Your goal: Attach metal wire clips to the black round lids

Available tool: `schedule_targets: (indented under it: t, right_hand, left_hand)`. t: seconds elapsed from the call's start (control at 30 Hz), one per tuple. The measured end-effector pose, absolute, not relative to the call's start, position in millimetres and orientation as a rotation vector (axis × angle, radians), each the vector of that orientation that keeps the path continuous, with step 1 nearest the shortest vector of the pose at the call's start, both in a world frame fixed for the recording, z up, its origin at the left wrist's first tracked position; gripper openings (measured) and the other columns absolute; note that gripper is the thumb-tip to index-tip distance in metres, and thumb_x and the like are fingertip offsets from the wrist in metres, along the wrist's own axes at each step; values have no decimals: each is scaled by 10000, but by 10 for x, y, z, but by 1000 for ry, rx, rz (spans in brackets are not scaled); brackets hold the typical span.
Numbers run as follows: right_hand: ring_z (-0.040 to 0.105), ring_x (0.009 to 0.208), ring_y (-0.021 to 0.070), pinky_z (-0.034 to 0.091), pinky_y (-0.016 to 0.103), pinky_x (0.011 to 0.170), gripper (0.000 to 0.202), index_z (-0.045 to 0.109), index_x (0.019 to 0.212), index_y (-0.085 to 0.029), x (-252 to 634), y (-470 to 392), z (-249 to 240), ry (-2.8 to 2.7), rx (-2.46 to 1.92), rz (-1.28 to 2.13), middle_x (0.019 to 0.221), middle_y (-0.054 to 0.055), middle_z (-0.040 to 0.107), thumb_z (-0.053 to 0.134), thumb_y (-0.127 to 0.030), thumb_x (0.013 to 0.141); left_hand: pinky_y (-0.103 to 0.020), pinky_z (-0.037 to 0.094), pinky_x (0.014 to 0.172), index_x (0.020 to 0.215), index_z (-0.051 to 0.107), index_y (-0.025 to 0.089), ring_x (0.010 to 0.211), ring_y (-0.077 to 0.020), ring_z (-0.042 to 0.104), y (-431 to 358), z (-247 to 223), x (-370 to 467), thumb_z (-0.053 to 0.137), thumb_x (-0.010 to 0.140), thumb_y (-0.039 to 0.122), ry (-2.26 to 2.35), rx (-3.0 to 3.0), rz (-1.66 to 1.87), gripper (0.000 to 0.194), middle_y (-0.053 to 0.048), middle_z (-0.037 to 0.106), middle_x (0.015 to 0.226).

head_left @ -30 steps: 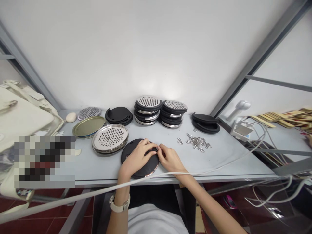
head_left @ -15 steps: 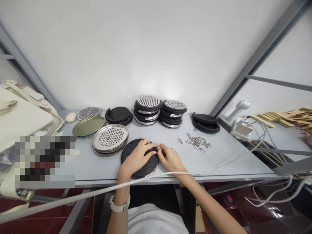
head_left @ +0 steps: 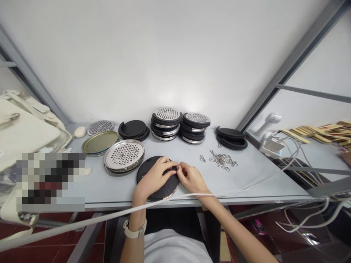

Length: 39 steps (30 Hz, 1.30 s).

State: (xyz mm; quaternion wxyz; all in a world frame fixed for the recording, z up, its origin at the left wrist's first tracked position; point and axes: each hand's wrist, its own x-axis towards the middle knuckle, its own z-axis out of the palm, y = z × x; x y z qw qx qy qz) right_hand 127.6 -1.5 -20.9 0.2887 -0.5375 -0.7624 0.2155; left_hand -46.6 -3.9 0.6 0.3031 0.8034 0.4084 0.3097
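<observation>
A black round disc [head_left: 166, 188] with a coppery, shiny edge lies near the front of the table. Across its top rests my left hand [head_left: 155, 177], thumb and fingers closed at the disc's right rim. My right hand [head_left: 192, 178] meets it there in a pinch; whatever lies between its fingertips is tiny and mostly hidden. Left of the disc sits a silver perforated grater plate [head_left: 124, 155] on a round base. To the right lies a pile of small metal clips [head_left: 223, 159], with one clip [head_left: 202, 158] apart from it.
Two stacks of black rings and grater plates, one left [head_left: 166, 124] and one right [head_left: 194, 128], stand along the wall. Black discs [head_left: 231, 138] lie at the back right, a gold-coloured lid [head_left: 101, 142] at left. A white cable [head_left: 109, 214] crosses before my arms.
Almost nothing differs. Both hands stay at the disc's right rim; the disc appears shifted very slightly to the right.
</observation>
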Motion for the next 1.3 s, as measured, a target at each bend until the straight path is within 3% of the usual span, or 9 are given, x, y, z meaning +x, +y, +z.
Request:
schedule_targets:
  t: [1.3]
  right_hand:
    - [423, 496, 108, 244, 227, 534, 226, 448, 691, -201, 1286, -5, -206, -2069, -1460, 557, 560, -27, 495, 373, -239, 900]
  left_hand:
    - [-350, 397, 979, 1119, 598, 239, 1076, -192, 507, -42, 18, -463, 480, 924, 223, 1103, 2144, 795, 229, -40, 553, 1046]
